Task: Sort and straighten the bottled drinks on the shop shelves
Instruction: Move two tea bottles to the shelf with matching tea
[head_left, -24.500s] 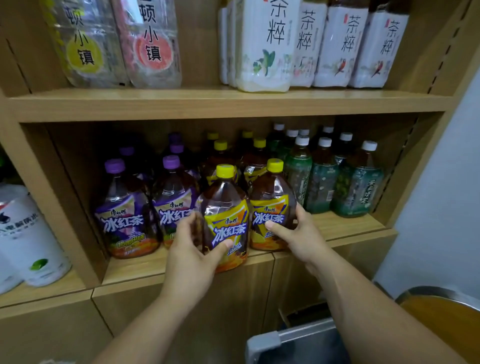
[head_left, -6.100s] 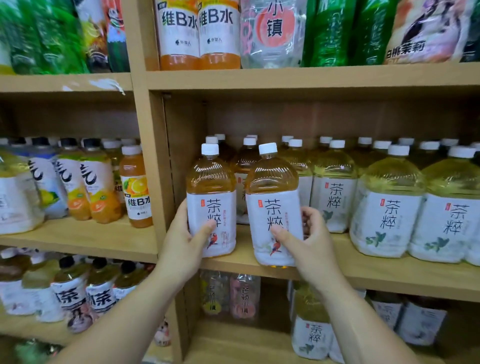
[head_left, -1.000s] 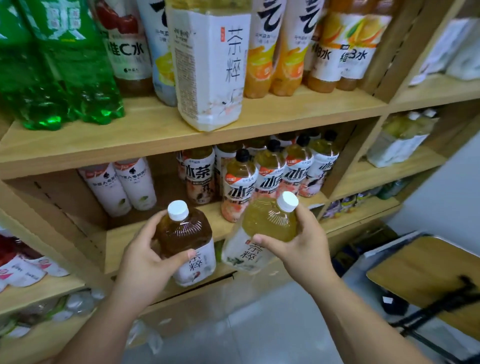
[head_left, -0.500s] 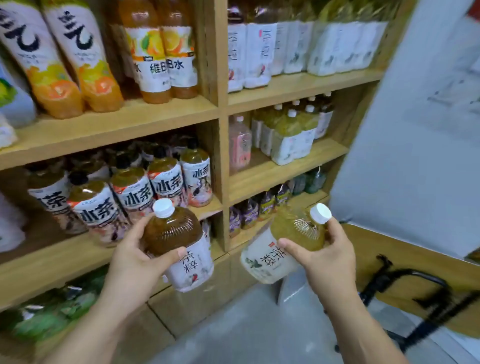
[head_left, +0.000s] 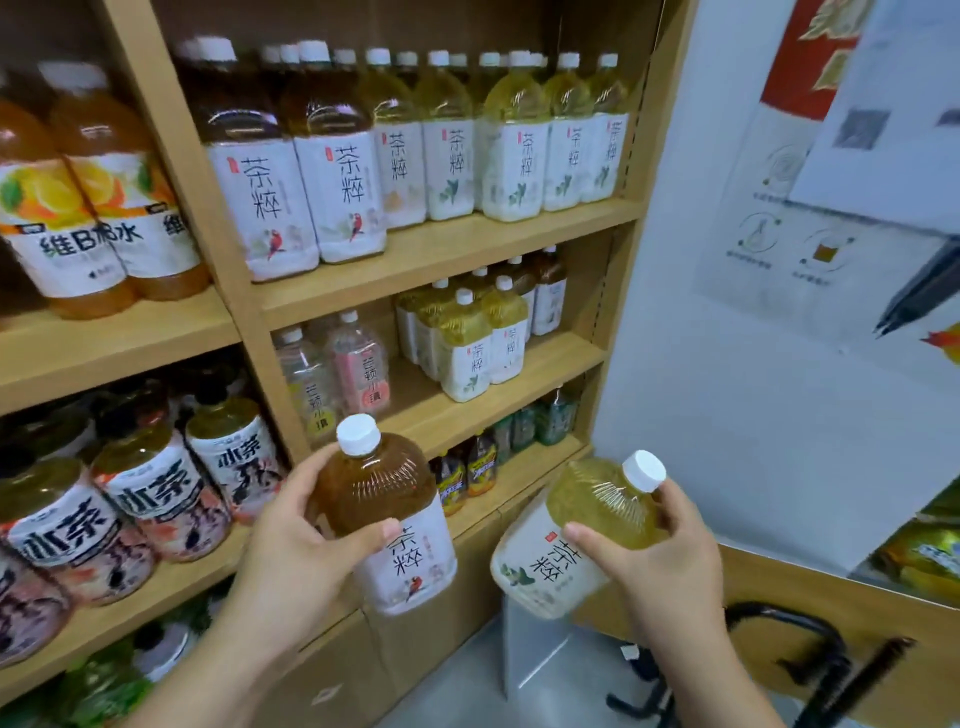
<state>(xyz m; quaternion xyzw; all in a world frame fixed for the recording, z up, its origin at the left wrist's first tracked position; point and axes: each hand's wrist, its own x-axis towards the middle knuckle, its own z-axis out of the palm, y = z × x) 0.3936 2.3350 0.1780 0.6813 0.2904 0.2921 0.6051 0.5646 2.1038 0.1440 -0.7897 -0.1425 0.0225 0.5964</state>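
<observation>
Wooden shelves (head_left: 436, 249) of bottled tea beside white wall (head_left: 727, 389), both hands grasping tea bottles

A pale wall (head_left: 727, 322) is standing to the right of the shelving; a printed poster (head_left: 810, 171) with a red block at its top and small round icons lower down is hanging on it, its details too blurred to read; a dark rod-like object (head_left: 919, 291) is slanting across the poster's right edge; below, a wooden panel (head_left: 831, 613) is running along the wall; a black curved metal frame (head_left: 795, 649) is sitting in front of it; grey floor (head_left: 467, 686) is showing beneath; a light grey box (head_left: 540, 654) is standing on the floor.
</observation>
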